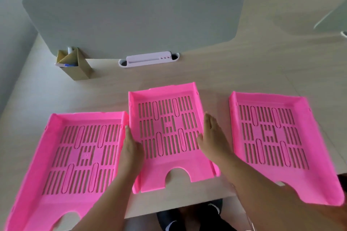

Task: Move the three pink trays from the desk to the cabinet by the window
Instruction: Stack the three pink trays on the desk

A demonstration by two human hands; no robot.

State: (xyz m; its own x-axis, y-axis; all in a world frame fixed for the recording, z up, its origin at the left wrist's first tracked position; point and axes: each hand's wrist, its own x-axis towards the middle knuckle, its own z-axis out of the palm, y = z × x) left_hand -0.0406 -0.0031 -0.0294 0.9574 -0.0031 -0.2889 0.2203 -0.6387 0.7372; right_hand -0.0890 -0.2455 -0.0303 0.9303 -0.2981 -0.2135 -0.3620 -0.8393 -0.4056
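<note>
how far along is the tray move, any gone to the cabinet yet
None moved: the left tray, middle tray and right tray all lie on the desk. The left hand and right hand flank the middle tray. All three carries remain.

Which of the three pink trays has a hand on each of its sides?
The middle tray: the left hand is at its left wall and the right hand at its right wall. The left tray and the right tray have no hand gripping them.
</note>
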